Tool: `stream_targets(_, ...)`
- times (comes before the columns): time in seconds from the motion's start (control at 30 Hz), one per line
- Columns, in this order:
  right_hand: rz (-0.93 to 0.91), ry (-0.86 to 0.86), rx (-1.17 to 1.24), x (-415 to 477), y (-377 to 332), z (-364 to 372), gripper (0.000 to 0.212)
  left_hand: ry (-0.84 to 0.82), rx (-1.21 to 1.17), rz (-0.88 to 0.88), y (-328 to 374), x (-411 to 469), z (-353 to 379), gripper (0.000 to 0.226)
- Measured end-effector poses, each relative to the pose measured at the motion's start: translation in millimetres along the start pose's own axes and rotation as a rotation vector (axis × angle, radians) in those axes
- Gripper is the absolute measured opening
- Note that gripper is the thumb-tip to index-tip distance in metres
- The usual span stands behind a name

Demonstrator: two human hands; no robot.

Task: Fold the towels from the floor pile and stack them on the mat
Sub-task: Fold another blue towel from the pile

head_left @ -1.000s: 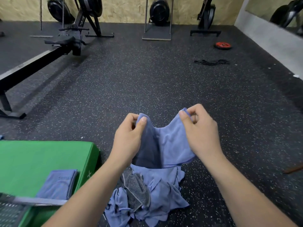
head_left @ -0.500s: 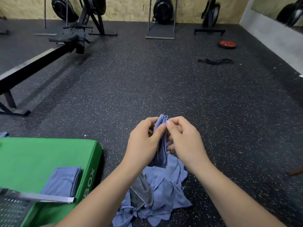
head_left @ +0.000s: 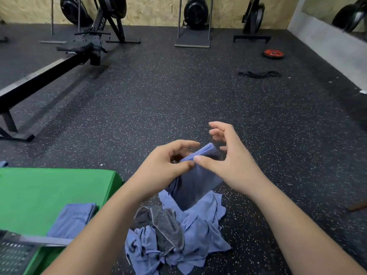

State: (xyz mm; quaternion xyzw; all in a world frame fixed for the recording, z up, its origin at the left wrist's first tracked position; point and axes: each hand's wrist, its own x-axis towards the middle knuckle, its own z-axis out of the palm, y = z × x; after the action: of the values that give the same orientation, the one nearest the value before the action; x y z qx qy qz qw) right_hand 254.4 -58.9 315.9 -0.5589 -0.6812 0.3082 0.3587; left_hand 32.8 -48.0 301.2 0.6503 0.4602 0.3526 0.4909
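My left hand pinches the top edge of a blue towel, folded in half and hanging above the floor. My right hand is beside it with the fingers spread; only its thumb touches the towel's upper edge. Below lies the floor pile of crumpled blue towels with a grey striped one on top. At the left is the green mat, and one folded blue towel rests on it.
A rowing machine runs along the left. More gym machines stand at the far wall. A red weight plate and a black band lie far right. A grey mesh object fills the bottom-left corner.
The hands brought the towel's two top corners together, folding it in half. My right hand then let go and spread its fingers, while my left hand kept the joined edge.
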Motion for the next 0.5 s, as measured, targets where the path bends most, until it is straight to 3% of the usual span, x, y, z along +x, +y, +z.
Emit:
stream_targets(0.07, 0.042, -0.139, -0.005, 2.1, 3.3, -5.7, 0.086, -0.028, -0.085, -0.013, 3.9, -1.9, -4.3, 0.040)
stream_targets(0.13, 0.089, -0.232, -0.011, 4.3, 8.2, -9.4, 0.066, -0.038, -0.134, -0.022, 6.0, -4.4, -9.0, 0.041)
stream_targets(0.2, 0.049, -0.244, -0.042, 5.9, 11.3, -9.3, 0.048, -0.048, -0.128, -0.012, 5.4, -4.6, -14.8, 0.044)
stream_targets(0.37, -0.044, -0.175, 0.000, 6.3, 9.6, -8.4, 0.032, -0.152, 0.059, -0.072, -3.0, -3.0, -28.5, 0.069)
stream_targets(0.5, -0.063, -0.061, 0.011, 6.6, 8.6, -7.4, 0.029, -0.195, 0.069, -0.142, -9.8, -3.6, -35.9, 0.016)
